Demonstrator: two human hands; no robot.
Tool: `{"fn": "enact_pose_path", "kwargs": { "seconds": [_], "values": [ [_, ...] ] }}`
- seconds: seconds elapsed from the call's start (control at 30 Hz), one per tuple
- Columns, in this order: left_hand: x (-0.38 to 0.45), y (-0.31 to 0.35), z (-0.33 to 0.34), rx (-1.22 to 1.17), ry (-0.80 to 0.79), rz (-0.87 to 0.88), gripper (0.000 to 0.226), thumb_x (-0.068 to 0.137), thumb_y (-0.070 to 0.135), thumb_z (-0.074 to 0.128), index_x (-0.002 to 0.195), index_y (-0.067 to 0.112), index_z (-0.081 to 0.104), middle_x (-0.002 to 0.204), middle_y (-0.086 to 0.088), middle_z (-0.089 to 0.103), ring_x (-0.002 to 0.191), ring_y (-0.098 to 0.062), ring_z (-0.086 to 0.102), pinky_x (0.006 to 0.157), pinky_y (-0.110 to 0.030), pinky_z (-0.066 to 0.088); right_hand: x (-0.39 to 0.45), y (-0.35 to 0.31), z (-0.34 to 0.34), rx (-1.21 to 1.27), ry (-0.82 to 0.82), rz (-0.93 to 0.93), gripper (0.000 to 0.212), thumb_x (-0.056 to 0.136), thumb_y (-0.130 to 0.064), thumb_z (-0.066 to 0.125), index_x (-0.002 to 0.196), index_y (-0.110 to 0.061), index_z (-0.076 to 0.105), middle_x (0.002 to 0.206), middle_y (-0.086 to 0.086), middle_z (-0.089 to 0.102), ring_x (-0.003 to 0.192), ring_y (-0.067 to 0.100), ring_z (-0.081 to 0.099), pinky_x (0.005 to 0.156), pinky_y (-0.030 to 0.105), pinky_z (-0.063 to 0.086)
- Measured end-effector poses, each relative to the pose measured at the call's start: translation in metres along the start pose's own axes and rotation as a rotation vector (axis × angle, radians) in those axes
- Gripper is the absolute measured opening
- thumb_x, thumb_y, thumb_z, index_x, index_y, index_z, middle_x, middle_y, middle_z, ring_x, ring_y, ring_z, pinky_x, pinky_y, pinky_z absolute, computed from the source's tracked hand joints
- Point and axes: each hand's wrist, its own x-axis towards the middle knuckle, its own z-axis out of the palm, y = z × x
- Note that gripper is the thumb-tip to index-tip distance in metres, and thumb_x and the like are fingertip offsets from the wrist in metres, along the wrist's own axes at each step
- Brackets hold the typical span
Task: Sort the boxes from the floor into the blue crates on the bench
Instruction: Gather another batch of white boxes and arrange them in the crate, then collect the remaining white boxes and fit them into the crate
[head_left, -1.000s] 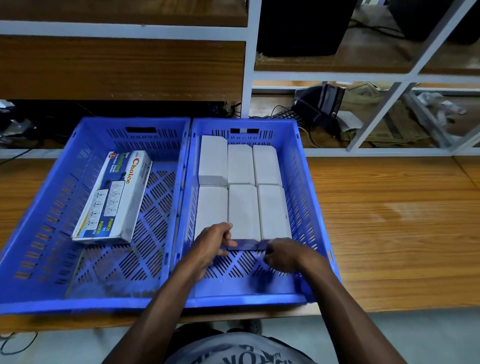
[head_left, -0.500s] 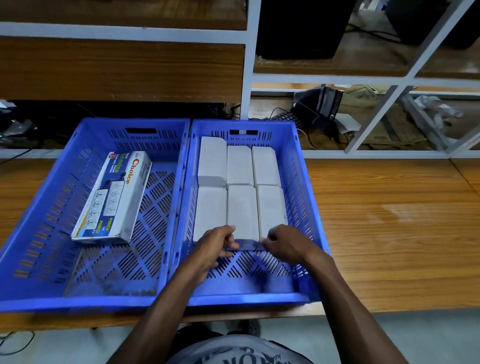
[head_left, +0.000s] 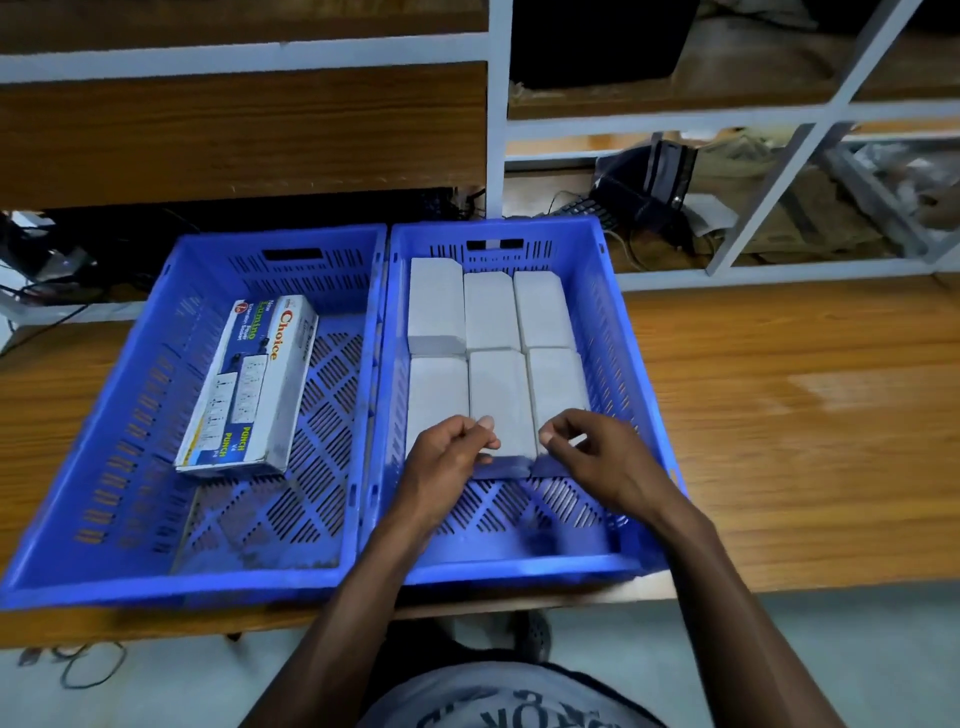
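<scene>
**Hands ease off the middle box**

Since a second ago both hands have slid a little up the near end of the middle box (head_left: 501, 405), which now sits flush in the front row. The left hand (head_left: 447, 457) pinches its near left corner with curled fingers; the right hand (head_left: 597, 457) has loosened, its fingers narrow and bent just beside the right corner, holding nothing I can make out. Six white boxes fill the right crate (head_left: 644, 415); the printed box (head_left: 249, 384) lies unmoved in the left crate (head_left: 130, 415) on the bench (head_left: 805, 415). This placement looks all but finished.
</scene>
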Motion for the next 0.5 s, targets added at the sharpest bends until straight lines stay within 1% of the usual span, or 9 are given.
{"fn": "enact_pose_path", "kwargs": {
  "seconds": [0.03,0.07,0.1,0.17,0.23,0.3,0.37,0.43,0.5],
  "values": [
    [-0.002,0.001,0.000,0.010,-0.009,0.030,0.029,0.101,0.033,0.061,0.090,0.009,0.071,0.098,-0.006,0.077,0.097,-0.030,0.072,0.094,-0.045,0.057,-0.006,-0.005,0.000,0.059,0.029,-0.010,0.011,0.098,-0.029,0.067,0.089,-0.024,0.070,0.082,-0.012,0.070,0.062,0.001,0.061,0.066,0.024,0.050],
    [-0.003,0.001,-0.001,0.018,-0.033,0.056,0.026,0.101,0.031,0.061,0.088,0.011,0.071,0.097,-0.007,0.077,0.093,-0.028,0.072,0.095,-0.048,0.057,-0.013,-0.011,0.001,0.117,0.076,-0.012,0.008,0.098,-0.026,0.067,0.092,-0.022,0.072,0.085,-0.009,0.071,0.063,0.002,0.060,0.068,0.023,0.050],
    [-0.005,0.002,-0.001,0.029,-0.065,0.083,0.024,0.101,0.028,0.061,0.087,0.011,0.070,0.097,-0.008,0.076,0.090,-0.025,0.072,0.094,-0.048,0.057,-0.022,-0.015,0.001,0.165,0.135,-0.012,0.007,0.098,-0.023,0.067,0.094,-0.021,0.073,0.087,-0.007,0.073,0.064,0.003,0.060,0.067,0.020,0.050],
    [-0.011,0.005,-0.002,0.044,-0.129,0.147,0.023,0.102,0.023,0.060,0.088,0.008,0.069,0.095,-0.009,0.077,0.084,-0.016,0.071,0.088,-0.038,0.057,-0.041,-0.021,0.004,0.228,0.254,-0.018,0.007,0.098,-0.021,0.068,0.093,-0.022,0.073,0.084,-0.007,0.073,0.065,0.004,0.060,0.066,0.021,0.049],
    [-0.017,0.007,-0.003,0.043,-0.192,0.205,0.023,0.103,0.020,0.059,0.090,0.002,0.068,0.087,-0.005,0.076,0.078,-0.009,0.069,0.079,-0.025,0.056,-0.060,-0.028,0.011,0.295,0.358,-0.018,0.009,0.098,-0.020,0.067,0.093,-0.023,0.073,0.082,-0.010,0.072,0.068,0.003,0.061,0.069,0.030,0.052],
    [-0.021,0.008,-0.006,0.027,-0.273,0.224,0.025,0.103,0.018,0.058,0.090,0.000,0.067,0.082,-0.001,0.073,0.074,-0.007,0.067,0.076,-0.021,0.053,-0.083,-0.033,0.021,0.374,0.460,0.007,0.009,0.099,-0.018,0.065,0.097,-0.020,0.074,0.082,-0.006,0.073,0.068,0.006,0.061,0.067,0.035,0.052],
    [-0.027,0.006,-0.010,0.025,-0.385,0.215,0.023,0.104,0.018,0.057,0.088,0.005,0.067,0.084,0.000,0.072,0.075,-0.009,0.065,0.080,-0.025,0.053,-0.111,-0.042,0.035,0.444,0.606,0.050,0.010,0.100,-0.017,0.065,0.097,-0.019,0.074,0.080,0.003,0.074,0.067,0.009,0.060,0.065,0.033,0.051],
    [-0.036,0.004,-0.012,0.034,-0.516,0.196,0.022,0.102,0.023,0.059,0.086,0.011,0.068,0.086,-0.001,0.073,0.080,-0.016,0.066,0.085,-0.033,0.054,-0.144,-0.052,0.057,0.531,0.766,0.111,0.010,0.099,-0.019,0.065,0.094,-0.022,0.074,0.076,0.003,0.072,0.063,0.009,0.058,0.061,0.029,0.049],
    [-0.053,0.004,-0.010,0.024,-0.633,0.200,0.021,0.101,0.024,0.059,0.086,0.012,0.067,0.087,-0.002,0.072,0.083,-0.022,0.066,0.081,-0.031,0.056,-0.177,-0.061,0.080,0.600,0.881,0.176,0.011,0.100,-0.013,0.064,0.095,-0.016,0.074,0.073,0.003,0.069,0.061,0.007,0.058,0.060,0.022,0.047]
  ]
}}
